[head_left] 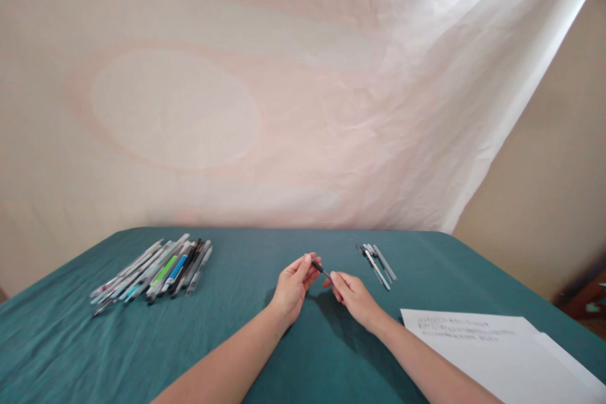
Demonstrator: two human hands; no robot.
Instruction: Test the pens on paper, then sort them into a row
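The left hand (292,287) and the right hand (353,295) meet above the middle of the table (246,334), each pinching one end of a thin dark pen (320,269): the left fingertips (310,260) close on its far end, the right fingertips (334,278) on its near end, so the pen spans the small gap between them, slanting down toward the right hand and held clear of the cloth. Both forearms are bare and reach in from the near edge. The pen looks slim, straight and dark, too small to tell more. The table is covered by a teal cloth, matte and softly creased, with the hands' shadow falling on it just beneath them. Toward the far right edge, near the right hand but apart from it, lie a few pens (377,263), pale and dark, side by side. Toward the far left edge, well apart from the left hand, a bigger pile (156,270) of pens lies fanned, mostly white and grey with green, blue and black ones among them. At the near right corner lie white sheets (502,353) with lines of blurred writing. Behind the table hangs a pale, wrinkled sheet (284,88).
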